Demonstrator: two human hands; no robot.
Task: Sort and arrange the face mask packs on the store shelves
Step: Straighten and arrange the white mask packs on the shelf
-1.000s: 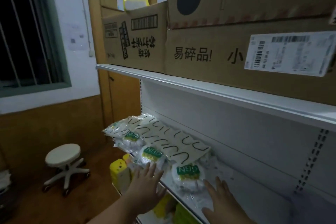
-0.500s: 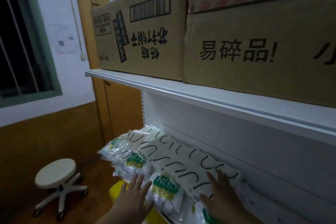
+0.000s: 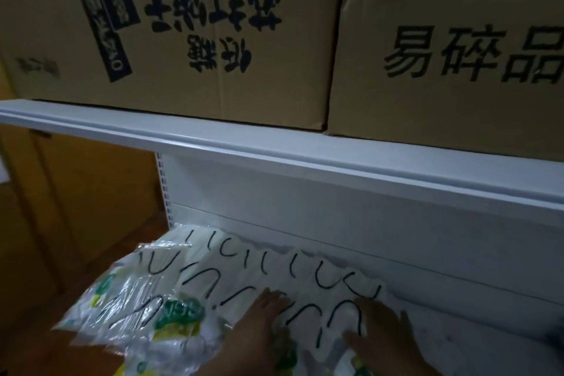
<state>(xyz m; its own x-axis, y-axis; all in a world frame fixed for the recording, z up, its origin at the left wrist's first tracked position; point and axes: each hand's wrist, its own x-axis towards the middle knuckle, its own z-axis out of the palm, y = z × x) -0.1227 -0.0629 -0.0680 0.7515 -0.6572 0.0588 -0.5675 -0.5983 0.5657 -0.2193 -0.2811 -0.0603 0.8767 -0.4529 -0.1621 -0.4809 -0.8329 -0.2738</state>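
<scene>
The face mask packs (image 3: 213,293) lie in an overlapping row on the lower shelf (image 3: 476,336), against its back panel, filling the frame from 6 to 8 o'clock. The left hand (image 3: 256,327) rests flat on the middle packs; the right hand (image 3: 381,330), at 5 o'clock, presses flat on the end pack, fingers straight, gripping nothing. The hands sit near each other but apart. The row looks mostly laid, though the packs at 8 o'clock hang crumpled over the shelf edge, so squaring is probably left. Above, at 12 o'clock, cardboard boxes (image 3: 195,40) sit on the upper shelf (image 3: 274,146). Compared with a second ago, the view has closed in and both hands have moved further onto the packs.
</scene>
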